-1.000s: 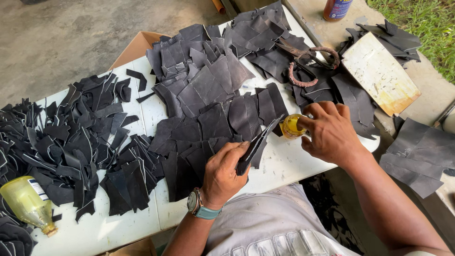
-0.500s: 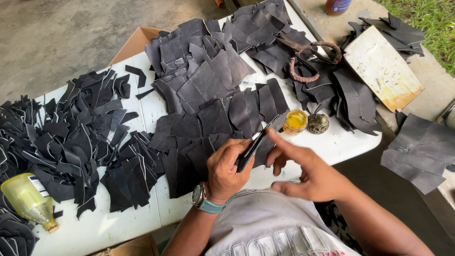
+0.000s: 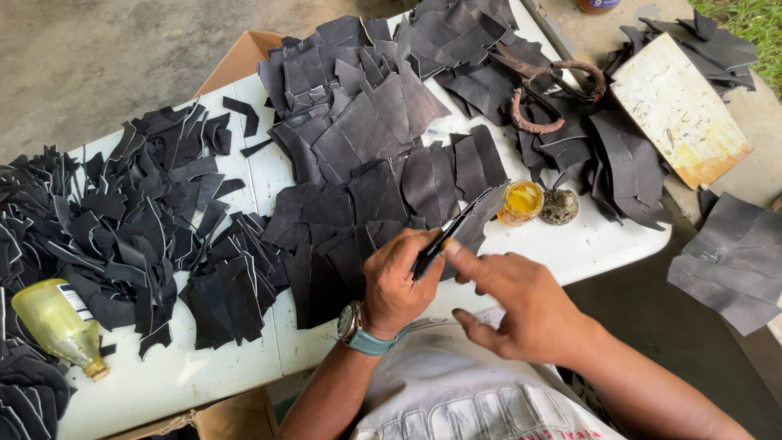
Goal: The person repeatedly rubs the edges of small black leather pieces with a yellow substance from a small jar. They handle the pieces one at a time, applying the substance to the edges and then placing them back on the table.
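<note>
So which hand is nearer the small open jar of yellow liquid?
Right. The right hand has its index finger stretched toward the held black piece, just below-left of the jar. The left hand grips that piece farther left.

Outdoors, in soft daylight without hard shadows. Bare grey concrete floor [image 3: 98,57] across the top left, stained and rough. White plastic table [image 3: 204,375] running from the lower left to the right edge, its surface ribbed in panels. Brown cardboard box [image 3: 240,61] tucked behind the table's far edge. Patch of green grass [image 3: 753,20] in the top right corner.
</note>
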